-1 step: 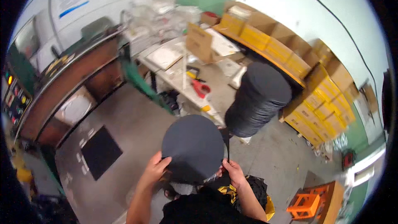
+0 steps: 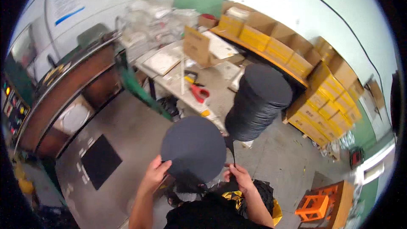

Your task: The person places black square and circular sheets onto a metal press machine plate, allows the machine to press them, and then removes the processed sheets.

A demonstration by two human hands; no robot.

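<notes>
A round dark grey disc (image 2: 193, 148) with a smooth, cloth-like top is in front of me. My left hand (image 2: 155, 174) grips its left edge, thumb on top. By the disc's lower right edge, my right hand (image 2: 240, 177) pinches a narrow black strip (image 2: 232, 152) that runs up along the disc's side. Below the disc hangs more black material, partly hidden. Beyond it to the right rises a tall stack of black cloth-covered discs (image 2: 258, 106).
A cluttered worktable (image 2: 169, 82) holds a red tape dispenser (image 2: 199, 93) and cardboard. Yellow cartons (image 2: 318, 101) line the right wall. An orange stool (image 2: 312, 208) stands lower right. On the grey surface at left lies a black square sheet (image 2: 101, 162). Black-and-yellow bags (image 2: 263, 197) sit near my right forearm.
My right hand has moved slightly away from the disc's edge, and a gap shows between the black strip and the disc. My left hand keeps its grip. The whole view has shifted a little.
</notes>
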